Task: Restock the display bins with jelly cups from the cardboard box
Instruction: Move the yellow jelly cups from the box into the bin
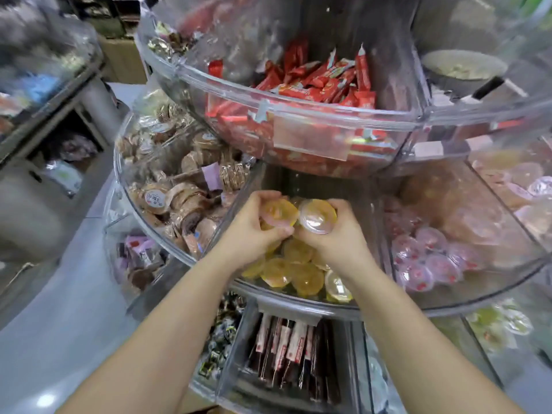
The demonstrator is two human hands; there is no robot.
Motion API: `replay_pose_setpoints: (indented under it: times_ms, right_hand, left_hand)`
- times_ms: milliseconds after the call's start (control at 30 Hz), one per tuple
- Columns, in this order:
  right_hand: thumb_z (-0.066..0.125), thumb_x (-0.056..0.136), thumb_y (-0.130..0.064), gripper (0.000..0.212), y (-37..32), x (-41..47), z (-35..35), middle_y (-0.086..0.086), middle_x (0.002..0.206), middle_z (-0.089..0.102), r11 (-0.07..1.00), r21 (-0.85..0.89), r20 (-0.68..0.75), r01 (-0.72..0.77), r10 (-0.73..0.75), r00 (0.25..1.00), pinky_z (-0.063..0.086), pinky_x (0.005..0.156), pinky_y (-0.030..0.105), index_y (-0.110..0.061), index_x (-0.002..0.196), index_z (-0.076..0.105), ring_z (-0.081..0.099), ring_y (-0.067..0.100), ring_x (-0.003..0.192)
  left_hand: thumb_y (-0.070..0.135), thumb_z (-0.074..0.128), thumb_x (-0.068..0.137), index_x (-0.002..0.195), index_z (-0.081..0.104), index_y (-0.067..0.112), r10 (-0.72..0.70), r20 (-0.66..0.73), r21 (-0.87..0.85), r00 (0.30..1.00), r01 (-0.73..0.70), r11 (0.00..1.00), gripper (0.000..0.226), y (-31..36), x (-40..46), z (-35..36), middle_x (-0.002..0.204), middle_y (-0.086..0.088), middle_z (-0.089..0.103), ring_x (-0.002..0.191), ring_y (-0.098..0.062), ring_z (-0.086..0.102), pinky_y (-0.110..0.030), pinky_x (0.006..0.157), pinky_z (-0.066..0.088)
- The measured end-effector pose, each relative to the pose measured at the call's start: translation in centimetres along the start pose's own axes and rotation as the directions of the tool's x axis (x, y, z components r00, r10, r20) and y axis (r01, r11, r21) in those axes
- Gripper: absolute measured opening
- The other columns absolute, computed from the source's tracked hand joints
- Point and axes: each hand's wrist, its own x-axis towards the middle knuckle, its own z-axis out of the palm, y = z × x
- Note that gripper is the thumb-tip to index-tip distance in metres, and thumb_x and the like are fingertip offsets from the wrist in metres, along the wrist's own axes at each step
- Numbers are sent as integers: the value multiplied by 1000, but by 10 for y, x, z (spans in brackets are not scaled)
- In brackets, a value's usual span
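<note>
Nearest the viewer, at the bottom of the display, a clear bin holds dark upright packets (286, 348) with red-and-white labels.

Above it sits the middle-tier bin (298, 304), a clear wedge-shaped compartment already carrying a layer of yellow jelly cups (295, 270) along its near wall. Both forearms reach over that wall into it. The left hand (254, 222) has its fingers curled around a yellow cup (279, 212), and more cups appear to be bunched under the palm. The right hand (334, 231) grips a cup with a clear lid (318, 218) facing up. The two hands are pressed close together above the pile, in my judgement so that a combined handful can be let go over the open far part of the compartment without spilling across the dividers.

To the right, the neighbouring compartment holds pink jelly cups (427, 258), kept apart by flavour. To the left are brown wrapped snacks (179, 198).

Farther and higher, the upper bin is filled with red wrapped bars (325, 85).

The cardboard box serving as the source cannot be identified with certainty; brown cartons (125, 61) stand at far left, blurred.
</note>
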Motion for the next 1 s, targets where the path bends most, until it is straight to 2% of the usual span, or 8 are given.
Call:
replay_pose_setpoints:
  times_ms: [67, 167, 267, 400, 567, 700, 833, 1000]
  right_hand:
    - [75, 72, -8, 41, 10, 8, 1, -11, 82, 59, 999, -12, 3, -41, 41, 999, 41, 48, 2, -28, 94, 46, 56, 0, 73]
    - [67, 74, -2, 33, 21, 11, -3, -11, 78, 60, 999, -37, 5, -23, 23, 1000, 42, 50, 2, -31, 78, 51, 57, 1, 70]
    - [71, 70, -2, 39, 21, 7, -2, -15, 81, 61, 996, -83, 23, -19, 21, 1000, 43, 60, 1, -36, 78, 53, 57, -5, 76]
    - [76, 65, -9, 23, 19, 8, 2, 0, 79, 70, 987, -162, 7, 1, 0, 1000, 54, 71, 36, -24, 70, 60, 65, 16, 79]
    - [85, 61, -20, 46, 20, 6, -2, -18, 83, 59, 992, -101, -55, -70, 65, 996, 41, 60, 5, -37, 80, 46, 57, -4, 78]
    - [80, 66, -11, 45, 20, 4, -3, -13, 87, 62, 991, -17, -67, -134, 133, 989, 48, 59, 7, -38, 84, 49, 61, 1, 81]
    - [77, 71, -9, 41, 23, 5, -4, -9, 92, 62, 971, 30, -97, -236, 238, 966, 54, 73, 28, -30, 94, 50, 61, 10, 87]
    - [71, 78, -10, 33, 22, 18, -5, -1, 93, 63, 936, 65, -120, -345, 351, 929, 52, 69, 26, -16, 105, 53, 61, 15, 85]
  left_hand:
    - [2, 71, 78, 119, 49, 21, -29, 48, 6, 998, 29, 1000, 51, -8, 11, 2, 109, 1, 62, 98, -9, 60, -32, 94, 47]
    - [-2, 68, 78, 123, 48, 22, -33, 79, -9, 996, 34, 999, 54, -18, 18, 2, 102, 11, 59, 79, 13, 58, -10, 79, 46]
    - [-4, 66, 71, 129, 37, 25, 18, 78, -60, 997, -14, 998, 71, -21, 20, 2, 109, 15, 52, 86, 19, 56, -5, 74, 45]
    - [2, 76, 63, 132, 28, 29, 52, 105, -63, 993, -45, 997, 89, -23, 24, 4, 108, 7, 53, 88, 10, 57, -11, 76, 46]
    - [12, 89, 52, 117, 42, 19, 25, -46, -40, 999, -27, 999, 81, -23, 24, 4, 104, 10, 54, 89, 19, 55, -1, 75, 42]
    - [25, 92, 41, 101, 58, 28, -43, 7, -99, 999, 43, 994, 69, -20, 26, 1, 100, 7, 67, 90, 4, 64, -12, 76, 49]
    - [14, 82, 51, 100, 64, 32, -63, 92, -131, 994, 74, 989, 55, -18, 35, 1, 96, 8, 70, 90, -4, 65, -16, 77, 49]
    - [10, 73, 53, 118, 55, 29, -27, 62, 121, 998, 19, 992, 70, -13, 59, 14, 118, -3, 54, 102, -13, 57, -19, 85, 44]
